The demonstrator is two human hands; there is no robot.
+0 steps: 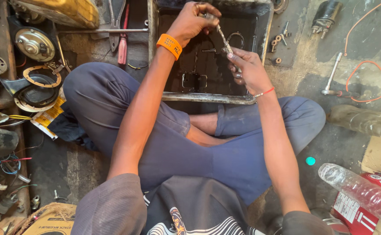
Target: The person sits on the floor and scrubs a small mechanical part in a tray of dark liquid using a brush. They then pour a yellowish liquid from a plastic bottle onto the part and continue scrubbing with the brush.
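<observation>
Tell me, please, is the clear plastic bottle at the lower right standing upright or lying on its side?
On its side: the clear plastic bottle lies slanted across a red carton on the floor.

Thin metal rod [223, 40], tilted, held above dark oily tray [208, 98].

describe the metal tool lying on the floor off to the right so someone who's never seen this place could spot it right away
Start at the dark rectangular tray in front of the seated person, then look right, past their right knee. On the stained floor, inside the loop of orange wire, lies a silver socket wrench. It is the only long, shiny straight bar there; the nearby gears are small and round.
</observation>
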